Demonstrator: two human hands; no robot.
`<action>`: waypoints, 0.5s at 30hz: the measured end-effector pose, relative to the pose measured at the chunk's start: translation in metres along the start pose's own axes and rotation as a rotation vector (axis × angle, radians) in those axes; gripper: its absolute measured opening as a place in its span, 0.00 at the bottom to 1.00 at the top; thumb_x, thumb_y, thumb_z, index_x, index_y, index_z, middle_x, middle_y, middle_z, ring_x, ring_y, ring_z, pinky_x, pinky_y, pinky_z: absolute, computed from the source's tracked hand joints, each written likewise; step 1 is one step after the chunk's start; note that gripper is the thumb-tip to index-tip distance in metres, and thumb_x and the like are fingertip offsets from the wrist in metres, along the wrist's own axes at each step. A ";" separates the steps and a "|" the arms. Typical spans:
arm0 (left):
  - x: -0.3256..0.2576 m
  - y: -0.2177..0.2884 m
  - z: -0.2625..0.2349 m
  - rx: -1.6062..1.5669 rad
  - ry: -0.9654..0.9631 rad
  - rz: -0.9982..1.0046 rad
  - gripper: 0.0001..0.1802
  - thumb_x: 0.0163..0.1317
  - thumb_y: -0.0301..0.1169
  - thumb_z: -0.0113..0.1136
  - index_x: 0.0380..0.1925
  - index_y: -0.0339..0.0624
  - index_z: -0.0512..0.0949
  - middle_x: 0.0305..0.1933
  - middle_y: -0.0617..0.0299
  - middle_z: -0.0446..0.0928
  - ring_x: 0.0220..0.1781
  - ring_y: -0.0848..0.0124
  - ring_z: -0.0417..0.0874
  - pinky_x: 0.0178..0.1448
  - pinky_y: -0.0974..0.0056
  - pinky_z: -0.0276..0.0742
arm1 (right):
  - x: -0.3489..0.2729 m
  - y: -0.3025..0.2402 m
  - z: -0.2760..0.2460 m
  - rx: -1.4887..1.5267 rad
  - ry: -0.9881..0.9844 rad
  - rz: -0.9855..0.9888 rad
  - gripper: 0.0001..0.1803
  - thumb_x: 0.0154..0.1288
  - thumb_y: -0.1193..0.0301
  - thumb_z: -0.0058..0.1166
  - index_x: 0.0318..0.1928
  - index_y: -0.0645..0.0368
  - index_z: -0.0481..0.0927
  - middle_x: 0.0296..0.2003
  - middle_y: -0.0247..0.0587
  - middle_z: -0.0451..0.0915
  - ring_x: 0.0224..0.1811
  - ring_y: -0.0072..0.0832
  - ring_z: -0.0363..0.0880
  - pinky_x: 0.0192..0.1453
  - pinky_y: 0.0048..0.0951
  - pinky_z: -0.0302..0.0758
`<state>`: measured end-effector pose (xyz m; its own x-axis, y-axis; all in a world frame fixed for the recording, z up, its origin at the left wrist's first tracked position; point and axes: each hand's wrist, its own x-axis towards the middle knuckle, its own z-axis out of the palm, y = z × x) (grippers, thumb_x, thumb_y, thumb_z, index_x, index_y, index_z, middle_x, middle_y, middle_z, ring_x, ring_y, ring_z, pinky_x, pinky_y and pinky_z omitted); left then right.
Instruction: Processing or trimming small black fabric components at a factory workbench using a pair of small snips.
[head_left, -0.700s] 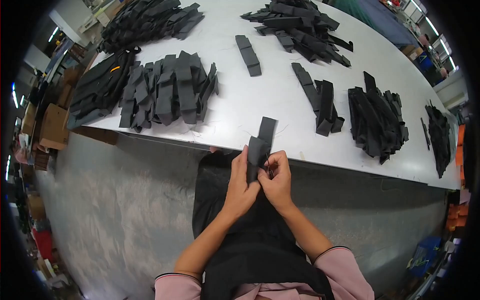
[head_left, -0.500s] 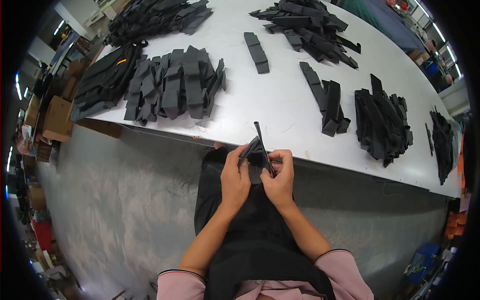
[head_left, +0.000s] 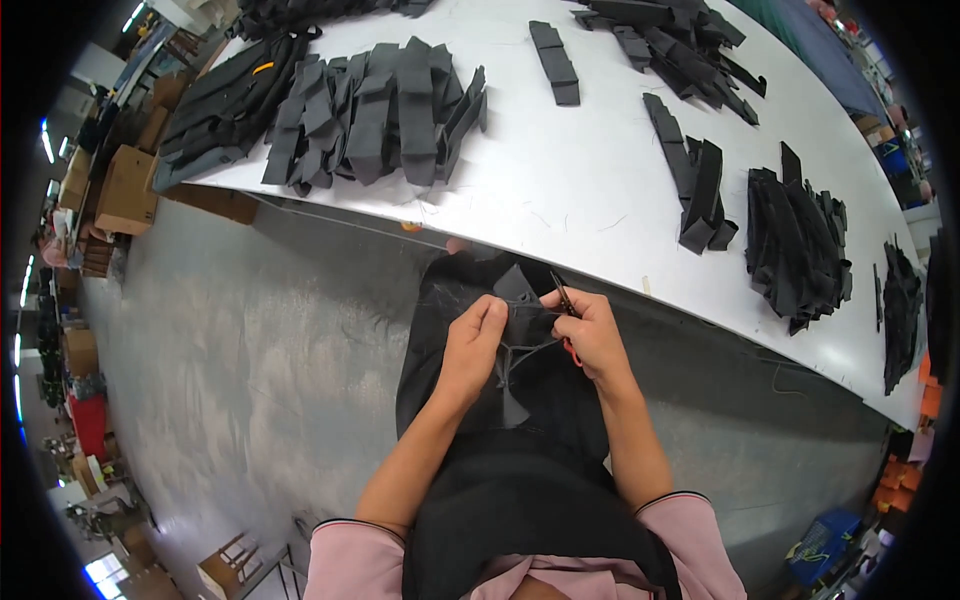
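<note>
Over my lap, just below the table edge, my left hand is closed on a dark grey fabric piece. Part of the fabric stands up beyond the fingers, and a further grey end hangs below, with pale loose threads between. My right hand is wrapped round scissors with red handles and dark blades pointing away from me. Its thumb and forefinger are at the right side of the fabric; whether they pinch it too, I cannot tell. Dark cloth covers my lap beneath both hands.
A white table spans the far side, its edge just beyond my hands. On it lie a pile of folded grey strips, black bags, a single strip and more strip bundles. A cardboard box stands at left.
The view has shifted, so the table sits higher in it. My hands have turned the fabric, which now spreads between them, and the scissors' red handle shows in my right hand.
</note>
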<state>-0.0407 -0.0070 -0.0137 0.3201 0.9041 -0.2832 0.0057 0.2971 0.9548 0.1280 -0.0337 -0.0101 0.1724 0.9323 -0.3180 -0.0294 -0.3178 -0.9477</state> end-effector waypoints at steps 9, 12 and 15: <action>-0.006 0.010 -0.007 0.015 0.067 -0.082 0.26 0.72 0.49 0.42 0.27 0.37 0.73 0.26 0.72 0.69 0.30 0.83 0.64 0.35 0.74 0.63 | -0.055 -0.036 0.022 -0.477 0.164 -0.403 0.17 0.56 0.73 0.60 0.47 0.59 0.74 0.33 0.38 0.72 0.27 0.27 0.76 0.29 0.29 0.72; -0.008 0.012 -0.009 0.046 0.076 -0.088 0.28 0.71 0.51 0.41 0.27 0.38 0.75 0.25 0.71 0.71 0.28 0.83 0.67 0.34 0.75 0.65 | -0.053 -0.040 0.018 -0.704 0.085 -0.548 0.18 0.54 0.75 0.60 0.47 0.58 0.75 0.36 0.39 0.72 0.27 0.33 0.76 0.28 0.30 0.71; -0.009 0.016 -0.007 0.036 0.065 -0.099 0.28 0.71 0.51 0.42 0.27 0.38 0.75 0.25 0.71 0.71 0.28 0.83 0.67 0.34 0.75 0.65 | -0.053 -0.045 0.019 -0.737 0.059 -0.595 0.17 0.52 0.76 0.61 0.45 0.58 0.77 0.35 0.38 0.71 0.26 0.33 0.76 0.27 0.30 0.71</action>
<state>-0.0500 -0.0087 0.0032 0.2543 0.8893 -0.3802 0.0688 0.3754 0.9243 0.1017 -0.0657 0.0487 0.0093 0.9726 0.2325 0.7048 0.1586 -0.6914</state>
